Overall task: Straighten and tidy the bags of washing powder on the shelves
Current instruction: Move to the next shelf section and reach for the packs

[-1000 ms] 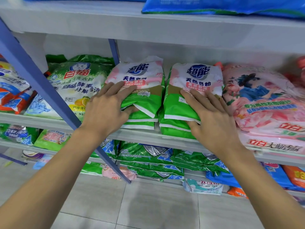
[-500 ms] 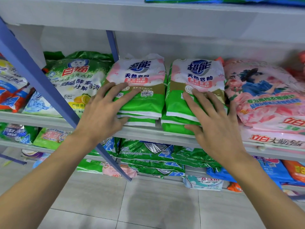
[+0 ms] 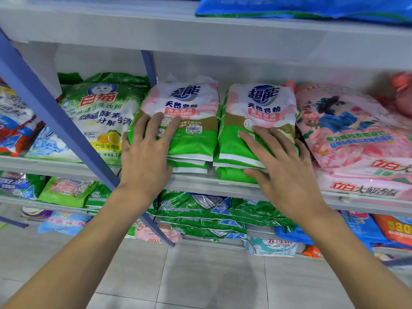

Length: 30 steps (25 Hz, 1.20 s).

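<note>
The left stack [image 3: 194, 139] and right stack [image 3: 260, 103] of green-and-white washing powder bags sit side by side on the middle shelf [image 3: 200, 185]. I have my left hand [image 3: 147, 157] flat on the first and my right hand [image 3: 283, 172] flat on the second, fingers straight. A pink bag [image 3: 356, 139] lies just beside.

Left stack [image 3: 194, 139] beside right stack [image 3: 263, 112] on shelf [image 3: 200, 185], lemon bag [image 3: 100, 114] left, rose bag [image 3: 352, 130] right

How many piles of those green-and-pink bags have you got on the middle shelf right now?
2. The left pile lies under the left hand; the right pile lies under the right hand, beside the pink bags. More could be hidden behind them.
</note>
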{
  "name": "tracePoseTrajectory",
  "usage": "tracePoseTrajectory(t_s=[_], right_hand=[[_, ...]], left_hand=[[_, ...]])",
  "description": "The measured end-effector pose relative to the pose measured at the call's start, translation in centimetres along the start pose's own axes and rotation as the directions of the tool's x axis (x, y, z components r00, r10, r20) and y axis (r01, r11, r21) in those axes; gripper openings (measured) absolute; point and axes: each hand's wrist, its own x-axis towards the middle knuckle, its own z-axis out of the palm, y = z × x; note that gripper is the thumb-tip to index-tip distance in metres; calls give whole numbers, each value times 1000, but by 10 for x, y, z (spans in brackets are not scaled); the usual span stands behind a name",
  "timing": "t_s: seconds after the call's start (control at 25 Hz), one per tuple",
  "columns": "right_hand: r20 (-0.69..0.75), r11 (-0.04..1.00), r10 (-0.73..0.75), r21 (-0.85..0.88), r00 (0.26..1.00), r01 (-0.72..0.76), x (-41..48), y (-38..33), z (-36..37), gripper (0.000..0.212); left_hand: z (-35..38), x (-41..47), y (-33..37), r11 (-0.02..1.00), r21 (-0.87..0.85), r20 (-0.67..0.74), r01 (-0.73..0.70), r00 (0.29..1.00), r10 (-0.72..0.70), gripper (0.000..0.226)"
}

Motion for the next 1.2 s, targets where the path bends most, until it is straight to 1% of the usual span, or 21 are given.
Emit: tracePoseTrajectory(t_s=[0.12, 0.28, 0.36, 0.44, 0.56, 0.72, 0.8, 0.88, 0.96, 1.04, 1.12, 1.2], right_hand=[[60, 998, -3, 66, 998, -1, -2, 2, -4, 71], [37, 997, 54, 48, 998, -56, -4, -9, -4, 71], [22, 994, 92, 57, 995, -93, -7, -17, -6, 72], [54, 988, 121, 90, 991, -126, -10, -25, -13, 70], [142, 970, 160, 163, 977, -183, -17, -39, -33, 66], [220, 947, 194, 213, 956, -241, -33, -61, -76, 66], [239, 951, 190, 195, 952, -239, -45, -73, -99, 69], [259, 954, 170, 198, 951, -225, -56, -84, -120, 72], [325, 949, 156, 213, 933, -233, -64, -95, -145, 71], [345, 936, 125, 269, 930, -225, -74, -108, -167, 68], [312, 912, 95, 353, 945, -208, -81, -123, -191, 61], [302, 895, 51, 409, 952, -178, -84, -139, -211, 59]], left_hand=[[-2, -2, -4, 1000, -13, 70, -9, 997, 10, 108], [-5, -14, 5, 1000, 30, 76, -2, 997, 0, 101], [-9, -22, 13, 1000, 24, 95, 18, 995, -20, 96], [-14, -30, 18, 999, -22, 128, 37, 991, -34, 91], [-32, -50, 26, 992, -116, 153, 42, 988, -24, 82], [-68, -88, 43, 972, -202, 231, 122, 970, -74, 77], [-89, -110, 52, 971, -197, 273, 136, 959, -79, 77], [-109, -127, 57, 959, -232, 268, 161, 959, -96, 76], [-132, -142, 58, 950, -248, 271, 189, 955, -120, 77], [-154, -158, 55, 944, -243, 292, 223, 945, -148, 84], [-176, -172, 49, 930, -268, 296, 251, 940, -169, 92], [-201, -186, 40, 909, -287, 288, 303, 932, -220, 96]])
